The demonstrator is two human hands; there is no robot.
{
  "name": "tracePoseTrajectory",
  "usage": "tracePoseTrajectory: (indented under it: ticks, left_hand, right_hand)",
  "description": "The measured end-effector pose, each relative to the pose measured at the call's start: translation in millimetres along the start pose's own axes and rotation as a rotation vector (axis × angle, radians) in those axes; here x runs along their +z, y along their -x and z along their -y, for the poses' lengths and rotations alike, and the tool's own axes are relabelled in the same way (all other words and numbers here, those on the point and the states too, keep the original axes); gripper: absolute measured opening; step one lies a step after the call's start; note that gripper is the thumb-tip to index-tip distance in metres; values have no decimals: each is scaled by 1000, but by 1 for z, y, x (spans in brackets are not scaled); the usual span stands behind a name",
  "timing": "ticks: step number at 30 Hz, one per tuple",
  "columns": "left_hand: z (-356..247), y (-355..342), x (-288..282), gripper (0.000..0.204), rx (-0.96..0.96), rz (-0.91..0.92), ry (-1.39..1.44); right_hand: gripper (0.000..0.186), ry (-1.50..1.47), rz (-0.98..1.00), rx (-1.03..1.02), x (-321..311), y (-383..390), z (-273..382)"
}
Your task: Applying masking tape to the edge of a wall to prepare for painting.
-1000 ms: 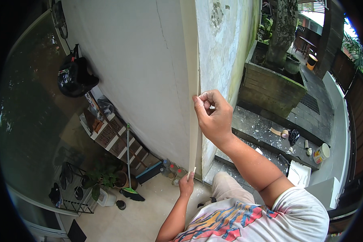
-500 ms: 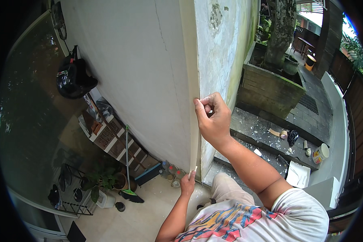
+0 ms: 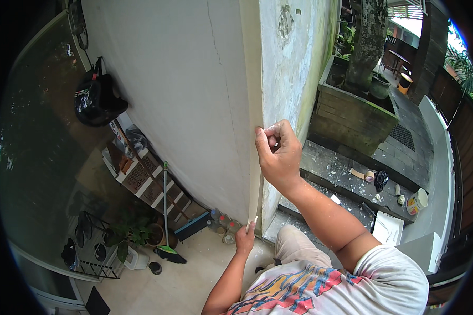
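Observation:
A cream strip, looking like masking tape, runs down the corner of the wall. My right hand is raised to this corner, closed in a pinch with its thumb against the strip's edge. A small pale bit shows between the curled fingers, but I cannot make out what it is. Lower down, near the strip's bottom end, my left hand is closed around a thin white piece that pokes up past the thumb. White specks dot my right hand and forearm.
Left of the wall are a hanging black helmet, a shelf, a broom, a potted plant and several bottles. On the right, debris-strewn steps hold a tape roll, a bucket and a white tray.
The wall corner has shifted slightly to the right in view. Both hands keep nearly the same place and grip.

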State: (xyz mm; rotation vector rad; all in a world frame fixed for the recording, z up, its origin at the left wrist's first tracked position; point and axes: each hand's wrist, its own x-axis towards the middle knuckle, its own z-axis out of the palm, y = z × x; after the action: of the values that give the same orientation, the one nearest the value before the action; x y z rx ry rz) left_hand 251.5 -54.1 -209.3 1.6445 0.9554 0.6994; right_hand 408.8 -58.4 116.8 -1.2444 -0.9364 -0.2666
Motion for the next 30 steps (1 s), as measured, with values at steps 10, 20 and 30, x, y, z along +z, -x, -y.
tracePoseTrajectory:
  ticks: [10, 20, 30]
  left_hand:
    - [2, 4, 3, 51, 2, 12, -60]
    - [5, -6, 6, 53, 18, 15, -65]
    - [15, -5, 5, 49, 37, 7, -71]
  right_hand:
    - [20, 15, 8, -17, -2, 0, 1]
    - [20, 41, -20, -37, -2, -1, 2]
    - [21, 18, 16, -45, -3, 4, 0]
